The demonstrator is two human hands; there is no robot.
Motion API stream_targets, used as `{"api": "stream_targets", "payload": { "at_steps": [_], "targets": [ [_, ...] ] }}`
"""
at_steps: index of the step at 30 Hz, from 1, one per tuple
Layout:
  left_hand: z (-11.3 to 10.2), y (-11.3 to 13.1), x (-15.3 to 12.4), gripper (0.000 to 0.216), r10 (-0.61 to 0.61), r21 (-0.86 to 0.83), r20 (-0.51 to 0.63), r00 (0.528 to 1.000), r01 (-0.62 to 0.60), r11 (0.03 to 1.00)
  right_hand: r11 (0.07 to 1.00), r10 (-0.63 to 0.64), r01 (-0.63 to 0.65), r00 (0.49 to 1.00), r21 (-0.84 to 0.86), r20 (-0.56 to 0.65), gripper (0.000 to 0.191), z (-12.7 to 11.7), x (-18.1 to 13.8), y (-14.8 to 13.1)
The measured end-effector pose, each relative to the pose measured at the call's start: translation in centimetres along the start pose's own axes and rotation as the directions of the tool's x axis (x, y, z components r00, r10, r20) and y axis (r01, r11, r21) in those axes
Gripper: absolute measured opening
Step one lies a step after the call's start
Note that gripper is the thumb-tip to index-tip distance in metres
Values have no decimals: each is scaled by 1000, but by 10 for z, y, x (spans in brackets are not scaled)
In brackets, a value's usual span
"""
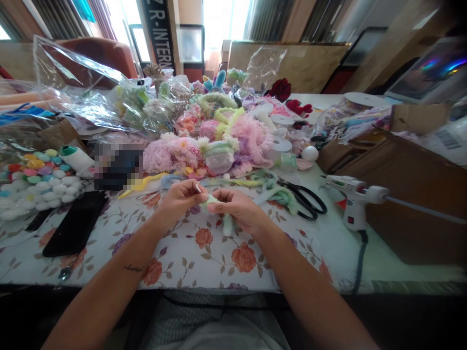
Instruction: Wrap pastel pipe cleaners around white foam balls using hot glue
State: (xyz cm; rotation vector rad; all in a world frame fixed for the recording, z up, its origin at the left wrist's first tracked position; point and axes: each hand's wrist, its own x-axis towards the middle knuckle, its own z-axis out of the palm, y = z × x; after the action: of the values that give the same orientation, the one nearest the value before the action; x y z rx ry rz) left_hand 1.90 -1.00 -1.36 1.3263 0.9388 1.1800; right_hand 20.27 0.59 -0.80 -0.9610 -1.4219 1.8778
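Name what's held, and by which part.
Left hand and right hand pinch a pale green fuzzy piece by its upper part; the left also seems to hold white beads.

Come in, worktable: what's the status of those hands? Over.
Left grip pinched, small white beaded bit between fingers. Right grip closed on fuzzy green strip. Craft heap beyond, scissors rightward; nothing visibly blocking either.

There are two hands (184, 199) (239, 209), one pair of scissors (309, 203), one glue gun (355, 197) and one glue stick (430, 209).
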Motion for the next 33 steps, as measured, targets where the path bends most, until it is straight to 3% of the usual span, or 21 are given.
{"api": "stream_targets", "payload": {
  "at_steps": [8,12,17,19,22,33],
  "targets": [
    [6,-6,-2,25,-36,-78,-42,998,32,996,991,89,-89,996,100,10,36,0,3,3],
    [7,-8,-1,33,-75,-165,-110,991,57,985,975,105,-94,994,202,-44,32,-1,5,7],
    [5,-5,0,32,39,-64,-158,987,-50,997,945,117,-70,985,319,-129,31,-2,10,11],
    [6,-4,-1,34,43,-15,-115,992,-45,999,947,102,-54,986,316,-136,30,-2,11,12],
    [7,-5,-2,40,-45,5,-58,997,45,999,956,88,-55,991,288,-104,31,-2,11,12],
    [2,-9,0,28,-150,-61,-32,988,148,987,993,18,0,989,119,-144,42,1,6,12]
  ]
}}
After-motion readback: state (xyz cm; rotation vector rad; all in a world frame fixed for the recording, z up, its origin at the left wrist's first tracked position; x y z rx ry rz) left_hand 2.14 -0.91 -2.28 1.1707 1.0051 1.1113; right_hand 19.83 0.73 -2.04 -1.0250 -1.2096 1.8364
